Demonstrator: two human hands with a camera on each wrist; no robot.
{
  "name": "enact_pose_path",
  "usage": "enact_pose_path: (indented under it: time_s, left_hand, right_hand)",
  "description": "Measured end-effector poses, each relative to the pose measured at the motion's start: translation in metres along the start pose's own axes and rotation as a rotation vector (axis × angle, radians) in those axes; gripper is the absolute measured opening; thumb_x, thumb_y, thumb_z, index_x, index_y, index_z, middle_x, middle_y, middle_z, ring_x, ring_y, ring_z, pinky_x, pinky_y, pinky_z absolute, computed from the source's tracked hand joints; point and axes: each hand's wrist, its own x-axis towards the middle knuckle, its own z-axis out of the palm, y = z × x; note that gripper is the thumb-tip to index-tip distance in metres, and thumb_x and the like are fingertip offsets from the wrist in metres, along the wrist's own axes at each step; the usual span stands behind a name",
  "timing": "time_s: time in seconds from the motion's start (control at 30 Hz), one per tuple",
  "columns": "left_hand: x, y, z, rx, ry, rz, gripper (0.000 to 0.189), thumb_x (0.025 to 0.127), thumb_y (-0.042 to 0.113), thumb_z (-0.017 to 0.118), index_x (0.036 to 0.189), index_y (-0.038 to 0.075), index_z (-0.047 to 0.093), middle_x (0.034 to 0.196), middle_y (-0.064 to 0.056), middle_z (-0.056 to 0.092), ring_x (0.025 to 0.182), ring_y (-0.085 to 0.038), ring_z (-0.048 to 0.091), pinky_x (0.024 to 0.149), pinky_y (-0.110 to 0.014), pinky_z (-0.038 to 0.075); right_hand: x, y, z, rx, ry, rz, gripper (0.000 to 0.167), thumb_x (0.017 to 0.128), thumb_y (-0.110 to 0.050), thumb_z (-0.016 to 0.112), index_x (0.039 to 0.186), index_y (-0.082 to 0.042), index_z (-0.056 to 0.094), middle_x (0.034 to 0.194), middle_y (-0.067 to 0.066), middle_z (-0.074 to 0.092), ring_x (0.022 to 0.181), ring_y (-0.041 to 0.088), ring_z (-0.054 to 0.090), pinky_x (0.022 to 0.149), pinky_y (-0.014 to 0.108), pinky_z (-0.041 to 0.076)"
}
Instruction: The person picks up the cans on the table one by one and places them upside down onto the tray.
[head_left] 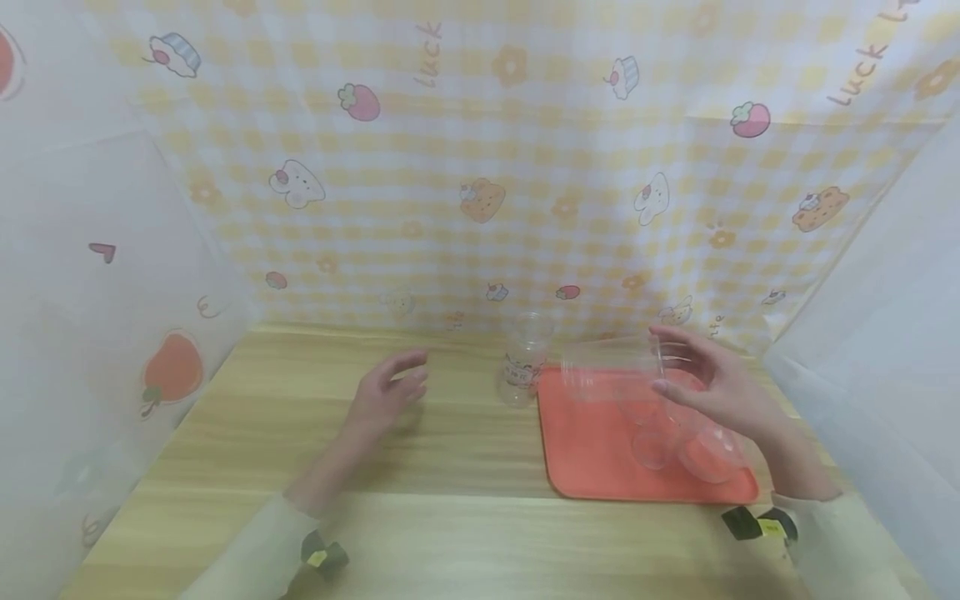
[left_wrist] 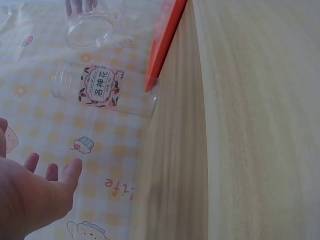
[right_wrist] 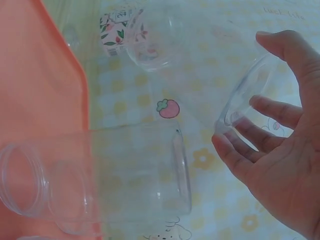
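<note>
My right hand (head_left: 716, 387) grips a clear plastic jar (head_left: 611, 367) at its base, fingers and thumb spread round the rim. This jar lies sideways in the air above the red-orange tray (head_left: 592, 467), its mouth toward the left. A second clear jar (left_wrist: 102, 87), with a flowered label, stands upright on the table beside the tray's left edge. More clear jars stand on the tray; one jar (right_wrist: 135, 175) has its threaded mouth toward the tray. Over the table to the left, my left hand (head_left: 382, 400) hangs with loosely bent fingers, holding nothing, apart from the labelled jar.
The light wooden table (head_left: 450, 458) meets a yellow-checked curtain (head_left: 480, 150) close behind the labelled jar. Pale patterned sheets close off the left and right sides. The jars on the tray sit near its right side, below my right hand and forearm.
</note>
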Motion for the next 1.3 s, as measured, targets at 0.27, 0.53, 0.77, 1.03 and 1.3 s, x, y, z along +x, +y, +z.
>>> enact_pose_path:
  time_s: [0.27, 0.53, 0.77, 1.03, 1.3]
  left_hand:
    - [-0.002, -0.001, -0.008, 0.042, 0.004, -0.004, 0.046, 0.104, 0.018, 0.060, 0.143, -0.004, 0.048, 0.146, -0.019, 0.048, 0.127, -0.040, 0.053, 0.101, -0.037, 0.050]
    - [-0.005, 0.000, -0.013, 0.053, -0.012, 0.016, 0.046, 0.106, 0.016, 0.057, 0.143, -0.008, 0.046, 0.146, -0.022, 0.045, 0.129, -0.041, 0.051, 0.104, -0.038, 0.047]
    - [-0.004, -0.003, -0.016, 0.072, -0.024, 0.032, 0.047, 0.106, 0.019, 0.057, 0.142, -0.008, 0.046, 0.147, -0.024, 0.044, 0.128, -0.043, 0.051, 0.102, -0.037, 0.048]
    - [0.005, -0.006, -0.018, 0.226, -0.025, 0.000, 0.048, 0.104, 0.029, 0.060, 0.143, 0.001, 0.051, 0.148, -0.020, 0.047, 0.127, -0.041, 0.054, 0.102, -0.053, 0.047]
    - [0.021, 0.002, -0.012, 0.371, -0.108, 0.029, 0.055, 0.100, 0.029, 0.068, 0.145, 0.004, 0.050, 0.148, -0.018, 0.048, 0.131, -0.043, 0.048, 0.101, -0.054, 0.049]
  right_hand:
    - [0.003, -0.002, -0.007, -0.049, -0.048, 0.012, 0.074, 0.085, 0.009, 0.077, 0.151, -0.005, 0.046, 0.144, 0.014, 0.050, 0.123, 0.013, 0.055, 0.100, 0.022, 0.047]
    - [0.010, -0.006, -0.010, -0.147, -0.086, 0.034, 0.072, 0.088, -0.002, 0.079, 0.151, -0.011, 0.046, 0.146, 0.013, 0.050, 0.122, 0.011, 0.054, 0.100, 0.017, 0.045]
    - [0.023, -0.008, -0.008, -0.212, -0.133, -0.004, 0.070, 0.087, -0.006, 0.081, 0.149, -0.006, 0.048, 0.144, 0.011, 0.053, 0.121, 0.025, 0.056, 0.102, 0.020, 0.045]
    - [0.039, -0.008, -0.003, -0.331, -0.188, -0.054, 0.066, 0.084, -0.014, 0.085, 0.141, 0.000, 0.055, 0.133, 0.011, 0.060, 0.112, 0.030, 0.061, 0.093, 0.051, 0.054]
    - [0.061, -0.014, 0.006, -0.462, -0.291, 0.004, 0.067, 0.086, -0.026, 0.082, 0.143, -0.003, 0.055, 0.137, 0.016, 0.057, 0.115, 0.036, 0.058, 0.093, 0.057, 0.051]
